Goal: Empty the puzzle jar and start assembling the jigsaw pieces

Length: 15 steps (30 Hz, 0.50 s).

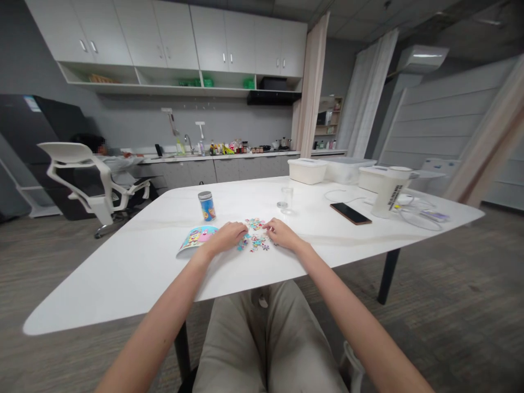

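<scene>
A heap of small colourful puzzle pieces (pixel 256 236) lies on the white table (pixel 135 262) in front of me. My left hand (pixel 226 237) rests on the table at the heap's left edge, fingers curled down onto the pieces. My right hand (pixel 282 233) is at the heap's right edge, fingers bent and touching pieces. What either hand holds is too small to make out. A curled cartoon picture sheet (pixel 197 237) lies just left of my left hand. Behind it stands a small blue printed can (pixel 207 206).
A clear glass (pixel 287 200), a dark phone (pixel 351 213), a white jug (pixel 390 191), cables and white lidded bins (pixel 308 170) stand on the table's far and right side. A white office chair (pixel 88 177) and a seated person (pixel 107 158) are at far left.
</scene>
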{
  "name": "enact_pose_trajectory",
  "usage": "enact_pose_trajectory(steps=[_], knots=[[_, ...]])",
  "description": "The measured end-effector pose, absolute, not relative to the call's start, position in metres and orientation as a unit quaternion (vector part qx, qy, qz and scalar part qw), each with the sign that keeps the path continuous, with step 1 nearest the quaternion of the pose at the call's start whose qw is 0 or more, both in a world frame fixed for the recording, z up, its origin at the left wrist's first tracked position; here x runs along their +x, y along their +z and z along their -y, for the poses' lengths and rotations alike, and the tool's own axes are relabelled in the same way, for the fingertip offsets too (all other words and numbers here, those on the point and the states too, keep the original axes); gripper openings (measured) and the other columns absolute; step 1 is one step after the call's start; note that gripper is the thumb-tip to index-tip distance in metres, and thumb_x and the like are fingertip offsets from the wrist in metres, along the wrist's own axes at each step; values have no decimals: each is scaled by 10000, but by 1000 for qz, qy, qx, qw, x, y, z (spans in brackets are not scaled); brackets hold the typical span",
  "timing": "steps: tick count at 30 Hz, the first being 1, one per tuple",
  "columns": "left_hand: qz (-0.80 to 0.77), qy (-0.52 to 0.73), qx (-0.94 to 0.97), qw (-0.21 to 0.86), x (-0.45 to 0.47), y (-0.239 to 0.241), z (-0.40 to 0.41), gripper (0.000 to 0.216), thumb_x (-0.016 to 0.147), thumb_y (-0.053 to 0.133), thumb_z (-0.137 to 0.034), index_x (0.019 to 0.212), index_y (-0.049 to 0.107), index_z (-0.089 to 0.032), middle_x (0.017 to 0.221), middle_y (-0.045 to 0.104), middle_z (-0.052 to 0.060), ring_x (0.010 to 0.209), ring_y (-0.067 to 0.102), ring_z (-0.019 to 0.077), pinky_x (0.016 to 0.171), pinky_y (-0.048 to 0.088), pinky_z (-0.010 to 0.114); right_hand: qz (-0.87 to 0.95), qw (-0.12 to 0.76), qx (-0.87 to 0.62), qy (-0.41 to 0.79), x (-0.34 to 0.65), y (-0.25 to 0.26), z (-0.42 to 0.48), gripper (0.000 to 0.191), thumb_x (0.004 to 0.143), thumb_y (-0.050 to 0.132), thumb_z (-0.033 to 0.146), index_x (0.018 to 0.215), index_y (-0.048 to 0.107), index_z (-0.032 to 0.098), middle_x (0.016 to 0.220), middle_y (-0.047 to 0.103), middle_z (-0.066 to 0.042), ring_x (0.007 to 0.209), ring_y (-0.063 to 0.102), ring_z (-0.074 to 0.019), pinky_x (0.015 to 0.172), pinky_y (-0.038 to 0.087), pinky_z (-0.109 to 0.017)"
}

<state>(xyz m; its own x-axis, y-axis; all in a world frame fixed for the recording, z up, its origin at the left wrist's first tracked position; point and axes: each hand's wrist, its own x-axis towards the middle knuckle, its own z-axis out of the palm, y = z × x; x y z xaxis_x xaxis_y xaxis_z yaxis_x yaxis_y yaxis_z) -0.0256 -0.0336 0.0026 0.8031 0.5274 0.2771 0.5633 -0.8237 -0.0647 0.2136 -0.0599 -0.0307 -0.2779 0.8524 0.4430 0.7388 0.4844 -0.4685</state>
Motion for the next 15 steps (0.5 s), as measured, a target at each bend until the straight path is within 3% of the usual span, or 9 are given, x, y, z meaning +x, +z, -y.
enact_pose_trajectory(steps=[5,15], knots=[[293,-139,-945,52,-27,-1,28,231,950,403,-167,944,633,-189,973,719,46,908,647,184,852,430,299,800,304,-507,102,212,-29,62,166,846,608,124,939,745,138,916,618,-64,835,597,-151,822,452,-273],[302,-145,-941,35,-22,1,37,131,915,523,-174,892,652,-183,882,718,32,845,653,172,818,413,284,814,303,-485,100,214,-32,61,125,820,662,161,909,749,147,930,614,-71,858,610,-162,826,462,-284]])
